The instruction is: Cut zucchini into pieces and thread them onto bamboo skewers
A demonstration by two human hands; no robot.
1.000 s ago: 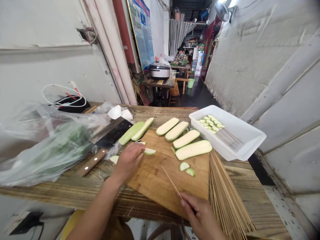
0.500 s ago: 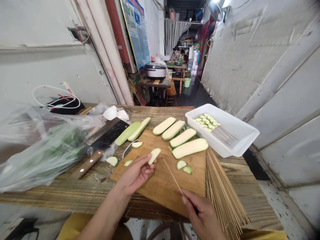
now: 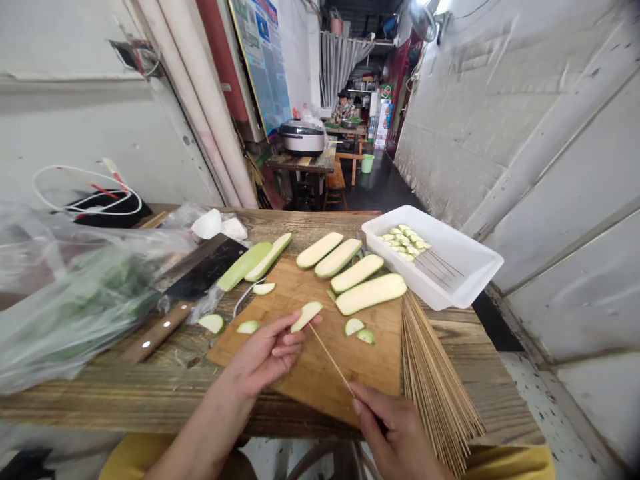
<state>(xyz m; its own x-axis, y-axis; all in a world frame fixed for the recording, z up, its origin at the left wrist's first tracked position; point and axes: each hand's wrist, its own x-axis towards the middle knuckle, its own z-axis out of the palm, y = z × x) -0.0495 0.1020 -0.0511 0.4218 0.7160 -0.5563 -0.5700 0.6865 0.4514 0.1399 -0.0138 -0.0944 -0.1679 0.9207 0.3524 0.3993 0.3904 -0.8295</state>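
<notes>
Over the board [image 3: 373, 370], two hands [image 3: 270, 355] hold one slice [image 3: 307, 316], one skewer [image 3: 331, 360], apparently touching

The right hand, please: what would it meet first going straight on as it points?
Probably the pale, green-edged vegetable slice in the left hand, which the thin wooden skewer points toward; depth is unclear.

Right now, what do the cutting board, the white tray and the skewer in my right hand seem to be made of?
Cutting board: wood or bamboo, fairly matte, from its tan colour and streaky grain; I can't tell which.
White tray: most likely plastic, smooth with a soft sheen, given its milky white colour and rounded corners.
Skewer: probably bamboo, apparently uncoated, being thin and pale tan.
</notes>
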